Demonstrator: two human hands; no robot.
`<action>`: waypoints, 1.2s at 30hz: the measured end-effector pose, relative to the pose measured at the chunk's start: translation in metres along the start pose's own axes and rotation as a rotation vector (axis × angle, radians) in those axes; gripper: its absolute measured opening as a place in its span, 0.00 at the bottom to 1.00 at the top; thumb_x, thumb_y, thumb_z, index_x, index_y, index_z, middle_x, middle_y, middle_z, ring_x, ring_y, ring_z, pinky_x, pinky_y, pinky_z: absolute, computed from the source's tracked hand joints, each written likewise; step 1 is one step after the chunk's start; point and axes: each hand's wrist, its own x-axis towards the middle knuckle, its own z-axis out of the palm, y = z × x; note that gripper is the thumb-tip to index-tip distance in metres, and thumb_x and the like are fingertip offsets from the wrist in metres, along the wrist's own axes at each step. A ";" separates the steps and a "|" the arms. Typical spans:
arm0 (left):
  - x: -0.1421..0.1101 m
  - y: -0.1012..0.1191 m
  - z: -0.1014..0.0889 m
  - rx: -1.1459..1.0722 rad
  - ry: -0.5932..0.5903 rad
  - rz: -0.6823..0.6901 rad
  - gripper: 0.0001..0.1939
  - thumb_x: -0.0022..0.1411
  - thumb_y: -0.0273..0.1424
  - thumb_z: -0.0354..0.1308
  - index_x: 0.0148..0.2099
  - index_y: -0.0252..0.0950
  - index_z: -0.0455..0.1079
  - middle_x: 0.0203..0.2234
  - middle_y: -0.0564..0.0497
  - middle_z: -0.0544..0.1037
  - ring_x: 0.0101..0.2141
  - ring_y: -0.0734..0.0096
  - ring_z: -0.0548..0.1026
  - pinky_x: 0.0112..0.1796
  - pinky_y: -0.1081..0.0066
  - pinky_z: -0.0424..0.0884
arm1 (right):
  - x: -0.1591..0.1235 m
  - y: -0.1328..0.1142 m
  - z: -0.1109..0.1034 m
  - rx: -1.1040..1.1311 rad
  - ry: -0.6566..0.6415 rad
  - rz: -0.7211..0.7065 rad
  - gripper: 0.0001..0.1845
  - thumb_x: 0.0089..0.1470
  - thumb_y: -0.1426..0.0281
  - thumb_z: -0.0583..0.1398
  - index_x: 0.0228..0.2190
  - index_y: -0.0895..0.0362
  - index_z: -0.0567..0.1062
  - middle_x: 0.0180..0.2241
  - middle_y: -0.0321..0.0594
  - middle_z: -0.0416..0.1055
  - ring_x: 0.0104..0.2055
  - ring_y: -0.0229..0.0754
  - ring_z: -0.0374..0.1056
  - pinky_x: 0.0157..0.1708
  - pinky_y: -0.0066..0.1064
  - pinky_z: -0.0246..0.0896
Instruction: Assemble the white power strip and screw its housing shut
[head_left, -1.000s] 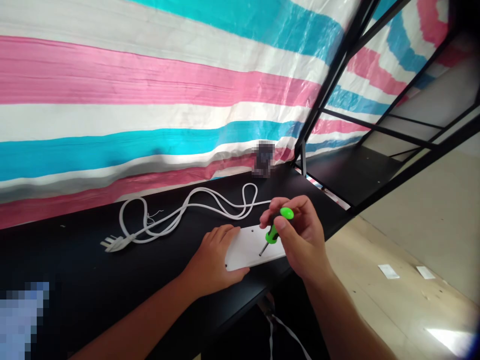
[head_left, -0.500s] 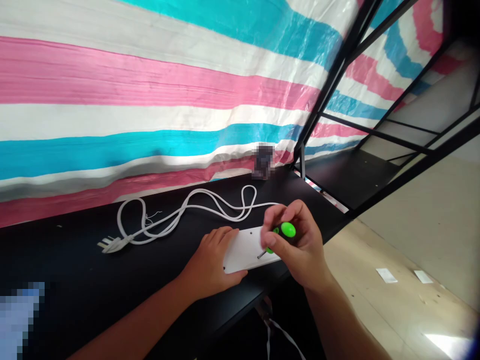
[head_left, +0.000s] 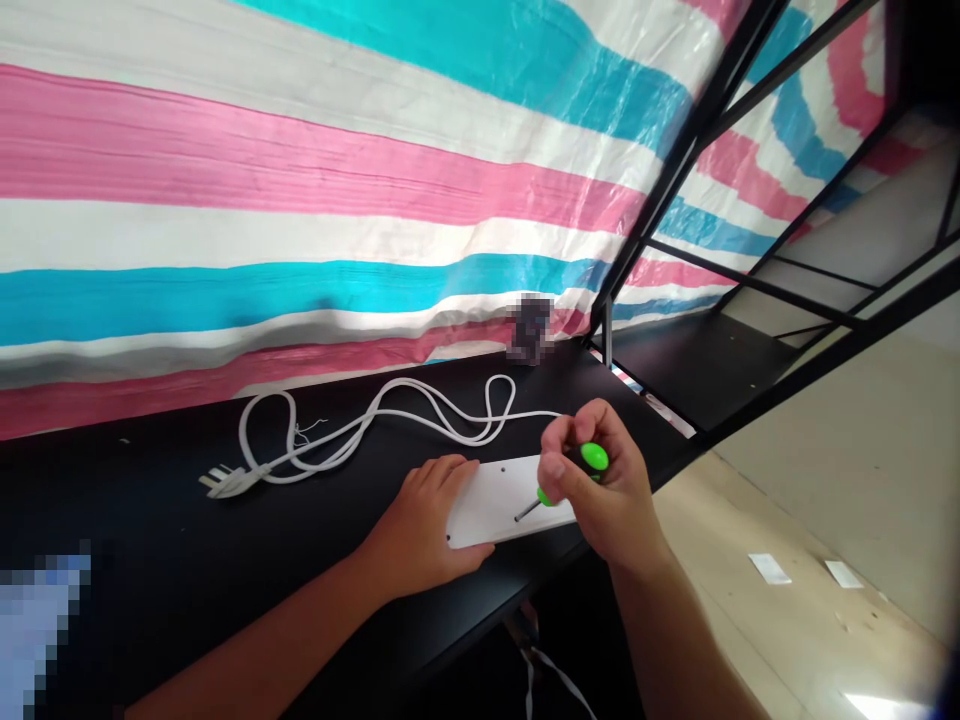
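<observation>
My left hand (head_left: 424, 515) lies over the near end of a flat white plastic casing (head_left: 491, 505), pressing it to the black tabletop. My right hand (head_left: 604, 490) grips a small screwdriver with a bright green handle (head_left: 592, 458). Its thin steel shaft (head_left: 527, 511) angles down, and its tip sits on the casing's face near the left end. The fingers of my right hand hide part of the handle and the casing's far end. A white power cord (head_left: 382, 420) loops across the table from a white plug (head_left: 229, 482) toward the casing.
The black tabletop (head_left: 150, 510) ends at a front edge below my forearms, with a tan floor (head_left: 787, 610) beyond. A striped tarp (head_left: 300, 190) hangs behind it. A pixelated object (head_left: 531, 328) stands at the back, black metal framing (head_left: 694, 135) rises right, and a pixelated patch (head_left: 37, 630) fills the lower left.
The screwdriver handle has tilted from upright toward the right, with its shaft leaning further left. My right hand has shifted slightly right. My left hand and the casing stay put.
</observation>
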 end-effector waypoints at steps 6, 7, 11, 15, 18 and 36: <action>-0.001 0.001 0.000 -0.016 0.018 -0.016 0.43 0.49 0.38 0.74 0.65 0.41 0.62 0.61 0.41 0.69 0.58 0.44 0.70 0.58 0.48 0.67 | 0.002 0.001 -0.006 -0.026 -0.017 0.052 0.17 0.70 0.55 0.59 0.52 0.52 0.76 0.42 0.43 0.69 0.41 0.44 0.68 0.38 0.35 0.70; -0.001 0.001 0.000 -0.020 0.016 -0.018 0.43 0.49 0.38 0.74 0.65 0.41 0.63 0.61 0.41 0.69 0.58 0.44 0.70 0.58 0.49 0.67 | 0.003 0.001 -0.006 -0.072 -0.005 0.043 0.16 0.70 0.57 0.59 0.51 0.52 0.77 0.45 0.44 0.70 0.43 0.44 0.69 0.41 0.36 0.71; 0.000 0.002 -0.001 -0.025 0.013 -0.012 0.42 0.49 0.38 0.74 0.64 0.40 0.64 0.60 0.41 0.69 0.58 0.45 0.70 0.57 0.50 0.67 | 0.001 0.004 -0.002 -0.106 0.019 -0.049 0.09 0.64 0.69 0.68 0.42 0.50 0.73 0.52 0.41 0.73 0.42 0.42 0.74 0.40 0.35 0.73; -0.001 0.002 0.000 -0.025 0.022 -0.006 0.44 0.49 0.38 0.74 0.66 0.40 0.62 0.60 0.42 0.70 0.57 0.45 0.70 0.57 0.49 0.68 | 0.000 0.008 0.002 0.003 0.016 -0.010 0.12 0.65 0.68 0.67 0.41 0.49 0.68 0.33 0.30 0.69 0.26 0.33 0.63 0.27 0.25 0.61; -0.002 0.000 0.001 -0.030 0.041 -0.004 0.44 0.49 0.38 0.74 0.66 0.42 0.62 0.60 0.42 0.70 0.57 0.45 0.71 0.57 0.49 0.68 | 0.001 0.008 -0.001 -0.004 -0.014 0.023 0.14 0.71 0.56 0.59 0.50 0.50 0.74 0.39 0.38 0.68 0.36 0.39 0.67 0.35 0.32 0.67; -0.001 -0.001 0.002 -0.031 0.026 -0.009 0.44 0.49 0.38 0.74 0.66 0.41 0.62 0.60 0.42 0.69 0.58 0.45 0.69 0.57 0.50 0.67 | -0.002 0.005 -0.004 -0.024 -0.110 0.039 0.15 0.74 0.61 0.55 0.50 0.52 0.78 0.40 0.42 0.71 0.41 0.42 0.69 0.38 0.33 0.65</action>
